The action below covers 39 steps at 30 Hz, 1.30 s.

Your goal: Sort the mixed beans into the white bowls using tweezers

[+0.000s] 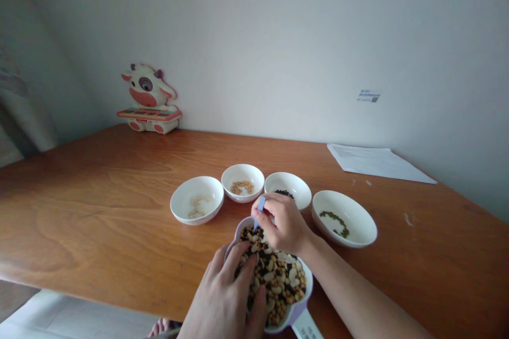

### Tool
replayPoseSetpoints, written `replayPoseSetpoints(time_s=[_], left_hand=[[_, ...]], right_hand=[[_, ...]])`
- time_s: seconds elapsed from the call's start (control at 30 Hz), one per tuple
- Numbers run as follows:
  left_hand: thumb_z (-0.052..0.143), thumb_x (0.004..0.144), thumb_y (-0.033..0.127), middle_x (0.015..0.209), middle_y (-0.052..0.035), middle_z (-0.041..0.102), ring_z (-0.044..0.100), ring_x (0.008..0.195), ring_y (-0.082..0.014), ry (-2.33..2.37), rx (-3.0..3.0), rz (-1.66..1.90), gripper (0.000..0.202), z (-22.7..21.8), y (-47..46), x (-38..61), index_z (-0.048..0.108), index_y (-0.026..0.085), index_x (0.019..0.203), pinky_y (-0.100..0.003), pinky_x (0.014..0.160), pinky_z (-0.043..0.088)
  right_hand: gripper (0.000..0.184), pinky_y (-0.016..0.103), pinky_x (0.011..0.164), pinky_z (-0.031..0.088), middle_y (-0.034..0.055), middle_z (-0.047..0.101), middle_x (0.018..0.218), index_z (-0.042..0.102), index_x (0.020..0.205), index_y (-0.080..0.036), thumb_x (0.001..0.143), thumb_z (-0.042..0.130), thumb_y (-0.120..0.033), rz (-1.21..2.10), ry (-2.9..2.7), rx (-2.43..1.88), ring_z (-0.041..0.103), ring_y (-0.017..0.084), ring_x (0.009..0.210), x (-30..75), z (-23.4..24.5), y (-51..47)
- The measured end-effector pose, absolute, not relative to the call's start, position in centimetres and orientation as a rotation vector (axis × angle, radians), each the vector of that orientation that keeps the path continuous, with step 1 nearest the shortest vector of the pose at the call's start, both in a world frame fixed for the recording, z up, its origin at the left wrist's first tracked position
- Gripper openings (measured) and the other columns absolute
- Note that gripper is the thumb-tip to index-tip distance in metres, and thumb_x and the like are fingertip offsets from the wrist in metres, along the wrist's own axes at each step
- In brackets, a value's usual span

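Head camera, and right up close we've got the left hand point(222, 296) spread over a white dish with a purple rim point(238, 230), its fingers point(238, 267) loosely curved, not clenched, and lying on a heaped mix of beans point(280, 280): yellow ones, black ones and pale flat pieces all jumbled together. Whether that hand is gripping the dish too, I can't tell from here. The dish's handle point(306, 326) runs off toward the bottom edge of the view, and the whole dish sits down at the near edge of the wooden tabletop point(99, 196).

Just above it comes the right hand point(282, 222), fingers closed in a tight pinch on a small pale-blue piece point(261, 204), its lower end pointing down at the beans.

Beyond the hands, a curved row of four white bowls! Far left, a bowl point(196, 200) with a few pale beans; next, one point(242, 183) with yellow beans; then one point(288, 190) with black beans, tucked just behind the right hand; and out on the right, a bowl point(344, 218) holding a thin scatter of green beans.

Further back, a sheet of paper point(376, 162) lies near the wall point(278, 37), and a cow-shaped toy keyboard point(147, 98) stands at the far left corner.
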<state>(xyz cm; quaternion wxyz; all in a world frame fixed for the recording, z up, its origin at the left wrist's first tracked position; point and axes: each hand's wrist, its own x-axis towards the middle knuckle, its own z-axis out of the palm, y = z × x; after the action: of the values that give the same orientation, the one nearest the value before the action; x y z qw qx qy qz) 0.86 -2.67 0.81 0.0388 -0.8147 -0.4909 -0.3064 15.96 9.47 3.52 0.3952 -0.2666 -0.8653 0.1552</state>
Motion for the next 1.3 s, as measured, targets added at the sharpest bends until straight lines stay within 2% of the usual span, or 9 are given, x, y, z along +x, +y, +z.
replayPoseSetpoints(time_s=[0.57, 1.3], left_hand=[[0.052, 0.082, 0.016, 0.111, -0.0175, 0.07, 0.068, 0.102, -0.0338, -1.482, -2.494, -0.966, 0.031, 0.9, -2.52, 0.73, 0.07, 0.012, 0.108, -0.054, 0.081, 0.064], [0.054, 0.084, 0.018, 0.115, -0.0166, 0.069, 0.067, 0.106, -0.0323, -1.487, -2.487, -0.923, 0.032, 0.42, -2.65, 0.57, 0.07, 0.013, 0.111, -0.048, 0.085, 0.064]], right_hand=[[0.018, 0.029, 0.065, 0.042, 0.0031, 0.065, 0.068, 0.056, 0.071, -0.019, 0.087, 0.048, -0.017, 0.411, -2.231, -0.665, 0.058, 0.017, 0.066, 15.79, 3.36, 9.43], [0.019, 0.028, 0.064, 0.043, 0.0035, 0.065, 0.069, 0.059, 0.073, -0.018, 0.088, 0.048, -0.016, 0.379, -2.205, -0.629, 0.059, 0.017, 0.065, 15.75, 3.3, 9.43]])
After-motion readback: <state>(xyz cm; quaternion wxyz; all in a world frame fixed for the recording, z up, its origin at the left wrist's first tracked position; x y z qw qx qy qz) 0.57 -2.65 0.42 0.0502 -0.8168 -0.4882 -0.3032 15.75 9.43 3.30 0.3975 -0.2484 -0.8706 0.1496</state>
